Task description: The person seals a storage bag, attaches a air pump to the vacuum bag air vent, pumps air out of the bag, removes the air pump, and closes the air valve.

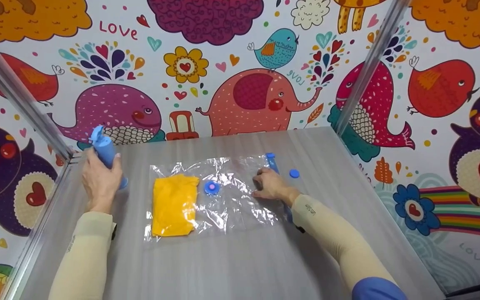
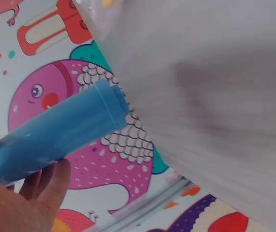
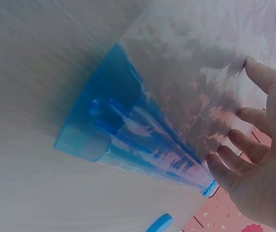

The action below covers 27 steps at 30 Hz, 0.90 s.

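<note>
Remotely, I view a transparent bag [image 1: 233,214] on the tabletop [image 1: 173,271], yellow cloth [image 1: 175,206] inside, the left hand [image 1: 101,180] clamped around a blue cylinder [image 1: 105,151] left of the bag, and the right hand [image 1: 275,185], fingers relaxed, at the bag's right end, likely to keep it flat.

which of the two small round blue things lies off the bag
The plain cap, on the table beside the bag; the other has a pink centre and sits on the bag.
</note>
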Tool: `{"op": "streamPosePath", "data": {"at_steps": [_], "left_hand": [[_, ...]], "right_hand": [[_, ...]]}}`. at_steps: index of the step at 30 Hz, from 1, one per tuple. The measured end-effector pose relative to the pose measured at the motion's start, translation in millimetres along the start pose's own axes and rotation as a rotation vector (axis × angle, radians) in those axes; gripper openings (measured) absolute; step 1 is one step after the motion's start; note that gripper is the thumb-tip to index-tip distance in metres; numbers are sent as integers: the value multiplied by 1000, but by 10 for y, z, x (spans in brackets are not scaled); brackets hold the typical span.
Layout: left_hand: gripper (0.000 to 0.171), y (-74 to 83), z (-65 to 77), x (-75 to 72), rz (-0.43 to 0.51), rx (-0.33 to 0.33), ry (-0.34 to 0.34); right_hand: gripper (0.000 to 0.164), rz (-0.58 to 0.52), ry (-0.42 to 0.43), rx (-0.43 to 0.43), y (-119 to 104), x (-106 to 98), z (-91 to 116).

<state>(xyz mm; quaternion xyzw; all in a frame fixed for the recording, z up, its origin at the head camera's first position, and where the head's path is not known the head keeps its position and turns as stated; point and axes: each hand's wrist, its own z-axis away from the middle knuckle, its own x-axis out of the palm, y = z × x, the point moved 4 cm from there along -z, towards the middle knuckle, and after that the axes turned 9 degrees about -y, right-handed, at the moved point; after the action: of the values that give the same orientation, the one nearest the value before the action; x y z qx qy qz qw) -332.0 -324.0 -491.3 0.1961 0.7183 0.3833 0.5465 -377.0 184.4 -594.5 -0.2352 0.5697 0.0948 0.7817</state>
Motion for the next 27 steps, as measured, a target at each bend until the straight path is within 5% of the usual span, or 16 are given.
{"op": "streamPosePath", "data": {"at_steps": [27], "left_hand": [[80, 444, 91, 501, 2, 139, -38]], "right_hand": [[67, -30, -4, 24, 6, 5, 19]]}}
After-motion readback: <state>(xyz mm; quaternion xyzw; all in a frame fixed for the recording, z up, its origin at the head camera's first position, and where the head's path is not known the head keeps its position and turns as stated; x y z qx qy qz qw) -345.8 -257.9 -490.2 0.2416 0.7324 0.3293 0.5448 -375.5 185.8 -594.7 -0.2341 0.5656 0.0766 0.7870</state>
